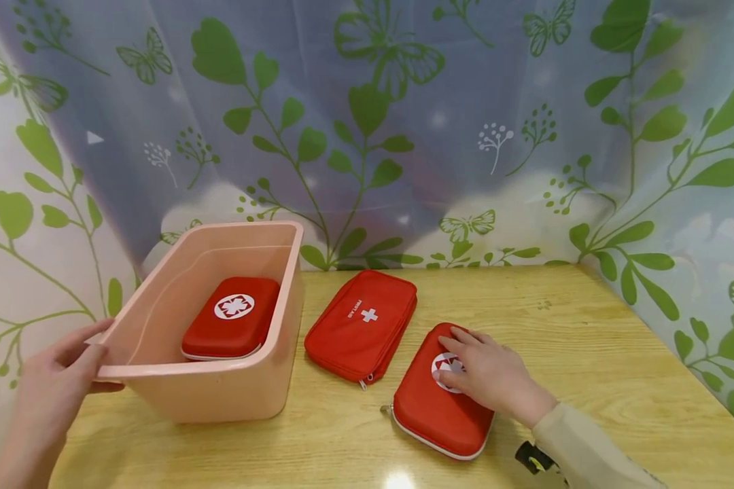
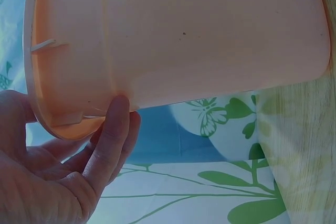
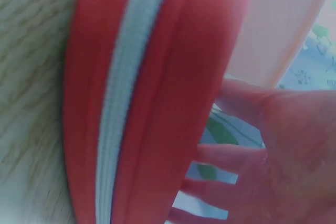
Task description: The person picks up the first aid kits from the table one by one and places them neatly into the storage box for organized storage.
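My left hand [image 1: 67,367] grips the near left corner of the pink plastic bin [image 1: 232,394], with the thumb over the rim. In the left wrist view, the fingers [image 2: 113,135] reach under that rim. My right hand [image 1: 489,373] rests on top of a red hard zip case [image 1: 440,421] with a round white emblem, its fingers spread. From the right wrist view, the fingertips touch the case's top face, and its white zip [image 3: 123,87] runs along the side. A similar red case [image 1: 232,319] lies inside the bin.
Between the bin and the right-hand case lies a flat red first aid pouch [image 1: 363,326] with a white cross. Everything stands on a wooden table [image 1: 550,305]. A leaf-patterned curtain [image 1: 440,136] hangs behind it. A small black item [image 1: 532,456] shows beside the right sleeve.
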The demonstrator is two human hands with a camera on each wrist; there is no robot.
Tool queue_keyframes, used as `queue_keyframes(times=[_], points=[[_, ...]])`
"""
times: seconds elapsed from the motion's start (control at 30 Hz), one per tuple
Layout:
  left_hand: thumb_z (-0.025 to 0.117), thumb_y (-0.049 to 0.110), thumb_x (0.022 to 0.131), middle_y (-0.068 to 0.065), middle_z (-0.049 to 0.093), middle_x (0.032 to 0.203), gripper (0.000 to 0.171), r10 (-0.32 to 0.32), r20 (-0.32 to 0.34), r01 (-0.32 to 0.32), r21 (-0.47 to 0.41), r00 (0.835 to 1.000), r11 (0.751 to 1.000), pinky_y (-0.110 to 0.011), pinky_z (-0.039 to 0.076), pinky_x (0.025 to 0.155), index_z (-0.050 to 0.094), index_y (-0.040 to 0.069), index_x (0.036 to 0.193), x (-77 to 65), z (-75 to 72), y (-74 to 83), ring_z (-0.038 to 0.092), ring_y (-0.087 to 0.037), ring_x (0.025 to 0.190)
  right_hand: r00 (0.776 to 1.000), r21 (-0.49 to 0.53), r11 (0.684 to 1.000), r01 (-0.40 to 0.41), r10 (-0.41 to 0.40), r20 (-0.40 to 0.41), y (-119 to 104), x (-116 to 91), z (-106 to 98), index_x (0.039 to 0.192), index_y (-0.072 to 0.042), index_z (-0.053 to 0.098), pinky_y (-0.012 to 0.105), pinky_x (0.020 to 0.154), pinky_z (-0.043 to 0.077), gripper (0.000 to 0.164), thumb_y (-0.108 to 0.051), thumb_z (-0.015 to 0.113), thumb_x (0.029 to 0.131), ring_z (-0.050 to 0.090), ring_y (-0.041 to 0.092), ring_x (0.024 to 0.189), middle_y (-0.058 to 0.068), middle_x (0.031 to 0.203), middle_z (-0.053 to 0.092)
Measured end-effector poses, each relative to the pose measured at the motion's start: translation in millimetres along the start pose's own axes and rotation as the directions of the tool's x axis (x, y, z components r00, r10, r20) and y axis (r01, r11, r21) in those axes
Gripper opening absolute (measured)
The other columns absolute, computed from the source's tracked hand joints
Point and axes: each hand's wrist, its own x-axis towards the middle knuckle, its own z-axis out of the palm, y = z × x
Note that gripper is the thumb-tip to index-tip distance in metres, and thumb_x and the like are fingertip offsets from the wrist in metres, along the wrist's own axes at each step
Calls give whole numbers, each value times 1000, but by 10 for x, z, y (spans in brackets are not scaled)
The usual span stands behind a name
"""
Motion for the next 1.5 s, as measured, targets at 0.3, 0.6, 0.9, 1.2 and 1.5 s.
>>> queue_keyframes(times=[0.3, 0.6, 0.9, 1.2, 1.5], points=[[54, 4, 97, 8, 70, 81, 37, 7, 21, -6, -29, 1000, 1000, -31, 60, 49, 70, 22, 125, -16, -14, 3, 68, -11, 62, 984, 188, 970, 155, -168, 57, 173, 97, -31, 145, -8, 50, 63, 109, 32, 60, -35, 66, 94, 30, 44, 139, 19, 153, 35], [54, 8, 98, 9, 69, 80, 39, -41, 8, 40, 38, 999, 998, -31, 60, 51, 65, 24, 131, -12, 1, 13, 68, -11, 63, 956, 259, 929, 265, -288, 54, 314, 166, -37, 145, -4, 48, 65, 113, 22, 59, -26, 65, 93, 24, 50, 139, 23, 153, 34], [57, 10, 99, 9, 69, 82, 35, -45, 15, 46, -3, 999, 999, -31, 60, 51, 67, 23, 130, -24, -8, 10, 69, -11, 64, 924, 347, 881, 321, -372, 91, 454, 256, -3, 143, -7, 51, 63, 114, 24, 53, -21, 66, 93, 22, 43, 143, 16, 155, 32], [56, 10, 99, 11, 69, 83, 36, -46, 18, 46, 8, 999, 999, -31, 60, 52, 66, 24, 130, -15, 0, 1, 69, -11, 64, 981, 201, 969, 144, -113, -155, 336, 114, 25, 136, 0, 56, 60, 107, 39, 49, -22, 65, 93, 43, 46, 130, 24, 146, 43], [56, 7, 98, 7, 69, 79, 36, -36, -1, 36, -29, 999, 999, -31, 60, 50, 69, 24, 126, -14, 8, 8, 68, -11, 62, 984, 170, 969, -176, 176, 18, 248, -19, 100, 150, 11, 21, 54, 90, 51, 103, -64, 58, 89, 58, 42, 104, 37, 139, 40]])
